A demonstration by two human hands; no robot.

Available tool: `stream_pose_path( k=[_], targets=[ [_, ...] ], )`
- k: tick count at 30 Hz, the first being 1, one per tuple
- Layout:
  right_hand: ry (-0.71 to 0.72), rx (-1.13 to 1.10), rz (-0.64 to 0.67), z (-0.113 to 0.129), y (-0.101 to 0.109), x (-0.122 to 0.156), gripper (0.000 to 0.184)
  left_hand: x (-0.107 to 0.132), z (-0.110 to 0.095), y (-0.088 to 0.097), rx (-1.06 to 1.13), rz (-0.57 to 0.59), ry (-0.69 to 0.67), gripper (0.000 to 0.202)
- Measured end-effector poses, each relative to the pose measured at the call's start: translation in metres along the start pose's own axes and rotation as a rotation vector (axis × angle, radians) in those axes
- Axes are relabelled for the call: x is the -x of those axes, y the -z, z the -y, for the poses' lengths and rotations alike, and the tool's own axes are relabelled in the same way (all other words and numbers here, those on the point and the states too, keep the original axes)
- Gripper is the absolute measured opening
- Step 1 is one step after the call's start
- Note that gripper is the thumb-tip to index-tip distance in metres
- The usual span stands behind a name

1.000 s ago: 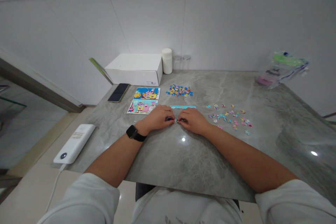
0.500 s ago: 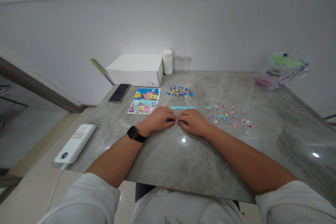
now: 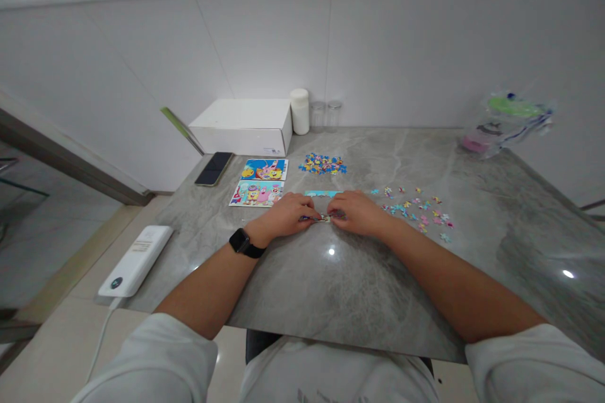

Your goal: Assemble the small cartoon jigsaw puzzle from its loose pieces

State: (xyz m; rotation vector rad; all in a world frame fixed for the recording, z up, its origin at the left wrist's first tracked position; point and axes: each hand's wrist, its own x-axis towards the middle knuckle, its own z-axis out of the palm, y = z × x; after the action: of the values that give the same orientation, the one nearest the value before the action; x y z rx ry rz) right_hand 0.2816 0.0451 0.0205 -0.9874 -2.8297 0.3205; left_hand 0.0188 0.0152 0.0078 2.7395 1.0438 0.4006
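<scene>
Here's the strip (image 3: pixel 325 219), slim, pale, flecked with colour, low between both hands at the table's (image 3: pixel 331 289) middle, long axis running left to right! Left hand (image 3: pixel 289 214) curls at its left end, right hand (image 3: pixel 359 213) at its right; pinching or just pressing, fingers hide it, can't tell. Just beyond, parallel: the blue row (image 3: pixel 324 193).

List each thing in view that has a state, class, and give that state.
Left hand, closed on puzzle pieces
Right hand, at the same pieces, grip unclear
Blue strip, flat
Scattered pieces, loose
Far pile, heaped
Picture cards, flat
Phone, screen dark
Watch, screen dark
White box, closed
Power bank, cable attached
</scene>
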Motion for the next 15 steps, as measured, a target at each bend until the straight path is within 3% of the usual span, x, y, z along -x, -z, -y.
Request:
stream_pose_path(
  k=[15],
  targets=[
    [-0.011, -0.003, 0.023, 0.000, -0.003, -0.001, 0.014, -0.001, -0.011, 0.002, -0.081, 0.019, 0.014, 0.022]
  ],
)
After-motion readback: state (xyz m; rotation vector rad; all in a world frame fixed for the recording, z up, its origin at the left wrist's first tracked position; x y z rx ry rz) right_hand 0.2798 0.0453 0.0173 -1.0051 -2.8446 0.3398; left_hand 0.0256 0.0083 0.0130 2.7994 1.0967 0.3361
